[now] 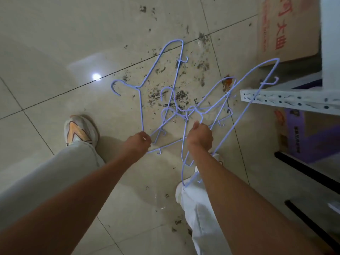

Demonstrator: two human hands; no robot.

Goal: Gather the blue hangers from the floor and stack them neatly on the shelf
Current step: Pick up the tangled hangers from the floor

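Holding the blue hangers (184,100) up off the tiled floor (55,61), I have both hands closed on the tangle: my left hand (140,142) pinches the thin wire at the lower end of one hanger that stands out to the left, and my right hand (199,138) is curled round a bunch of crossed wires near the middle. They are not a stack at all but a fan, with hooks pointing several ways and one long hanger reaching out to the far right, where it crosses in front of the white metal shelf (287,100). That shelf is just to the right of the bundle, with a purple box (309,133) under it and a cardboard box (287,30) farther off behind it. I see no more hangers lying on the floor in view, only dark scuffs and debris around my shoes (79,129), so I judge the gathering is done, or nearly so, and the stacking is the step in hand. Next I should bring the hangers into line, hooks together and frames nested, before laying them on the shelf. The snagged hooks are the risk: pulling one free could drag others loose, and the long one could catch on the shelf's edge as I swing right.
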